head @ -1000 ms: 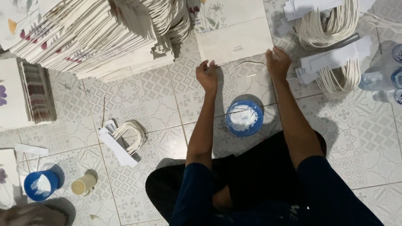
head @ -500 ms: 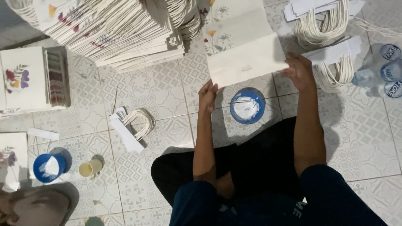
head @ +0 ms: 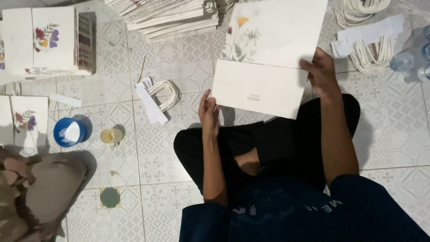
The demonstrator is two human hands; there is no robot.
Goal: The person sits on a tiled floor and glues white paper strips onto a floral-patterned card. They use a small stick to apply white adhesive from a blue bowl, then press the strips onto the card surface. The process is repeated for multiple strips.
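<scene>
Patterned grey floor tiles point(head: 179, 58) form the work surface. I see the flat white paper bag point(head: 268, 67), flower-printed, held up over the lap. Left hand point(head: 209, 114) rests fingers pressed together against its lower left edge; right hand point(head: 319, 71) pinches the right edge, thumb in front. I judge it light, thin, easily creased, best gripped at opposite edges. Half a second ago the bag sat higher and farther from the body, and the blue bowl beneath it was uncovered; now the bag hides it.
</scene>
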